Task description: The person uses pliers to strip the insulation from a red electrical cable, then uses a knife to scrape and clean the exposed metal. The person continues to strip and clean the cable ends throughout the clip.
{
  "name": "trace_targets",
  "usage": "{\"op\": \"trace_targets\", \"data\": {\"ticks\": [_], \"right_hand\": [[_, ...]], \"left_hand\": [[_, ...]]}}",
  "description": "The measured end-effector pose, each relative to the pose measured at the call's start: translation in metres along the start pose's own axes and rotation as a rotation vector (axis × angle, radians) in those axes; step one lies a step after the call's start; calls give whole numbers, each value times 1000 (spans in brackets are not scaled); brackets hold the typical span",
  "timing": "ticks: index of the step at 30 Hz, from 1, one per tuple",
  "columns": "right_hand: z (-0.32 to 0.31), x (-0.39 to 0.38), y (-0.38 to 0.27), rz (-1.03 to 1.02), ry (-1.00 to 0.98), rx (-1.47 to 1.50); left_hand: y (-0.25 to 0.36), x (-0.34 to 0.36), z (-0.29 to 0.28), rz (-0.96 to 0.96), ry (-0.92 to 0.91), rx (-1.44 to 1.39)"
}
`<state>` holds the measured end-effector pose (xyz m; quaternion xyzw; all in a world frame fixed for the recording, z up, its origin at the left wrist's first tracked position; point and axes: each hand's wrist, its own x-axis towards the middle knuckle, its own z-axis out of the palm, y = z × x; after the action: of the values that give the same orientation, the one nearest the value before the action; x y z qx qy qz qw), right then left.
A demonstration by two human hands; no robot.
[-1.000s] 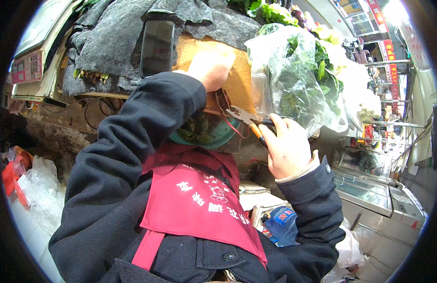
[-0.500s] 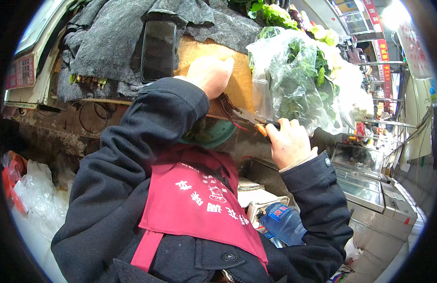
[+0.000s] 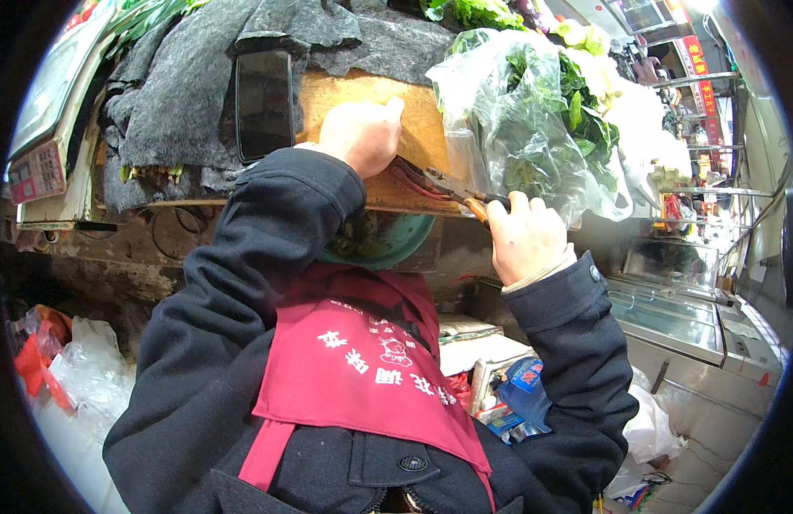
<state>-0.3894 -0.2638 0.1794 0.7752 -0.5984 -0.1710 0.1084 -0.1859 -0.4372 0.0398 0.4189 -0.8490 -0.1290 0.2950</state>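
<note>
My right hand (image 3: pixel 525 236) grips the orange handles of a pair of scissors (image 3: pixel 452 194), whose blades point left toward my left hand. My left hand (image 3: pixel 360 135) is closed and rests on a wooden board (image 3: pixel 422 120); what it holds is hidden, though thin red strands (image 3: pixel 406 177) show beneath it at the blades. A clear plastic bag of leafy greens (image 3: pixel 533 128) lies on the board just right of the scissors. A green basin (image 3: pixel 388 240) sits under the board's front edge, below both hands.
A black phone (image 3: pixel 264 103) lies on grey felt cloth (image 3: pixel 173 103) left of my left hand. A scale (image 3: pixel 45 146) stands at far left. Metal counters (image 3: pixel 679 317) are at right; plastic bags (image 3: pixel 79 377) and packages (image 3: pixel 516 394) lie on the floor.
The view has tilted, so the board and both hands sit lower in frame. My right hand with the scissors has moved a little closer to my left hand.
</note>
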Motion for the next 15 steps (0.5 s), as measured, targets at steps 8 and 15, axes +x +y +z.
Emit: {"op": "trace_targets", "data": {"ticks": [8, 15], "right_hand": [[20, 13, 30, -122, -66, 204], [20, 11, 28, -92, -148, 306]], "left_hand": [[-4, -4, -1, 41, -21, -26], [-2, -3, -3, 51, -45, -25]]}}
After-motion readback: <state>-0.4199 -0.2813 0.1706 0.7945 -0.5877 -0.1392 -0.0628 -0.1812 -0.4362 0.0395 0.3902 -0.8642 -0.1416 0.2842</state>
